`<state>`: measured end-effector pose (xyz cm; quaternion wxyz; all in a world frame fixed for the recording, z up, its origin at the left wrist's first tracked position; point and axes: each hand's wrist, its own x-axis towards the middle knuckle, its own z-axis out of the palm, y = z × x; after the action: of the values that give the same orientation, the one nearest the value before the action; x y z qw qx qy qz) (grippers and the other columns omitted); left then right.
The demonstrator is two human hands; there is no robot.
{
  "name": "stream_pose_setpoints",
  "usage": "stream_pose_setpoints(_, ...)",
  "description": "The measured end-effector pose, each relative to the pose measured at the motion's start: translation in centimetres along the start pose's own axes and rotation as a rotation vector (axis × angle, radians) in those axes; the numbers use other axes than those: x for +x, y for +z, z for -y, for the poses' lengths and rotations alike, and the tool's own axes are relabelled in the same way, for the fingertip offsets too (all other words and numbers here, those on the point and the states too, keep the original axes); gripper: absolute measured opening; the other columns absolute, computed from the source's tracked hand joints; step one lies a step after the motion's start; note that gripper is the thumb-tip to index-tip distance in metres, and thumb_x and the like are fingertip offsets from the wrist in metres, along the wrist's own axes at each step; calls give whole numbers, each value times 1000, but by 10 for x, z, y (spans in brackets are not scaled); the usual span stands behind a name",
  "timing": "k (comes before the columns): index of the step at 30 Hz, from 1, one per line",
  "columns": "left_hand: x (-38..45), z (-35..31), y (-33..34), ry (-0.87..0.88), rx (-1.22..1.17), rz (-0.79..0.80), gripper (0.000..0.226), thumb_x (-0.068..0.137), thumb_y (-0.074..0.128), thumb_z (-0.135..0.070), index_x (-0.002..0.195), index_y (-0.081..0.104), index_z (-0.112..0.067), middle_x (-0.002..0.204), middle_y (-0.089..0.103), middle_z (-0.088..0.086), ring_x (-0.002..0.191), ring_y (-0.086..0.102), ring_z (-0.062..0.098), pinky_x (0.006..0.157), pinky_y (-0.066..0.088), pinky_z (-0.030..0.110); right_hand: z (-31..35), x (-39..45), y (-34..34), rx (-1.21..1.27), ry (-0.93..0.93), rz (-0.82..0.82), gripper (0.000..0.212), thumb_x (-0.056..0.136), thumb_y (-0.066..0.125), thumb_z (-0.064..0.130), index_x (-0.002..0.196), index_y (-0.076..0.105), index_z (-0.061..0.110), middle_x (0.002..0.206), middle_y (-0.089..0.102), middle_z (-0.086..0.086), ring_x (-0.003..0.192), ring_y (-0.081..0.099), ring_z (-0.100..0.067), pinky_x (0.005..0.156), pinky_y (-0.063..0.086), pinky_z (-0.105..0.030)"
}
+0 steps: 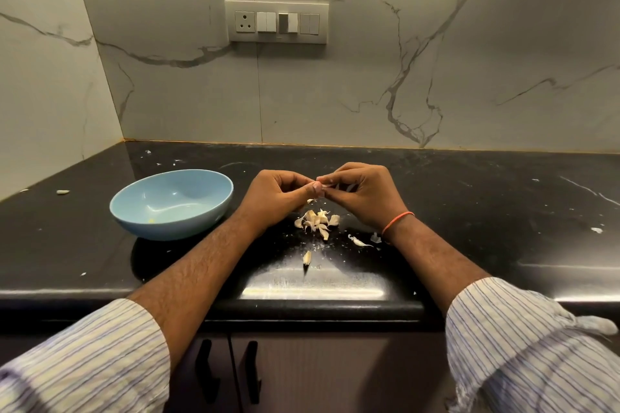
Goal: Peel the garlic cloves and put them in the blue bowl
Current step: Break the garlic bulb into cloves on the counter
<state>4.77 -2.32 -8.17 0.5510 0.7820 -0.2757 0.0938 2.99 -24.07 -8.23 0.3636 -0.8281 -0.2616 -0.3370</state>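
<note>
both hands (280, 196) (360, 194) pinch garlic clove (327, 184) (above peel pile (317, 221))

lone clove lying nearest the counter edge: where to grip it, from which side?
Probably pinch the lone clove across its plump middle, coming straight down from above. It lies flat on the black counter, long axis roughly toward the person, tapered tip nearest, apart from the garlic pile. The ends look too narrow to pinch.
</note>
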Motion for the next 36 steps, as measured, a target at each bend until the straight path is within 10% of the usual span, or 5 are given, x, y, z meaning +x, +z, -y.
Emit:
stream_pose_setpoints(20,4,4,1,53,26,-45,23,89,83,-31,109,83,-19,88,82,-8,80,78,13,78,65,31,16,7,-7,311,495,154,21,90,83,24,104,81,9,85,80,-10,67,69,-12,60,57,-29)
stream_pose_setpoints(30,2,3,2,67,-5,-53,19,95,78,-37,104,82,-21,84,80,-8,73,73,6,75,63,35,45,27,-57,-531,182,496,17,95,77,34,98,81,18,84,76,6,75,65,-7,78,55,-28)
stream_pose_setpoints(36,2,6,1,83,13,-95,15,98,74,-36,99,81,-23,82,78,1,76,71,37,78,64,51,59,17,-48,-899,10,777,20,99,65,27,91,76,13,87,74,-9,86,70,-32,75,52,-35)
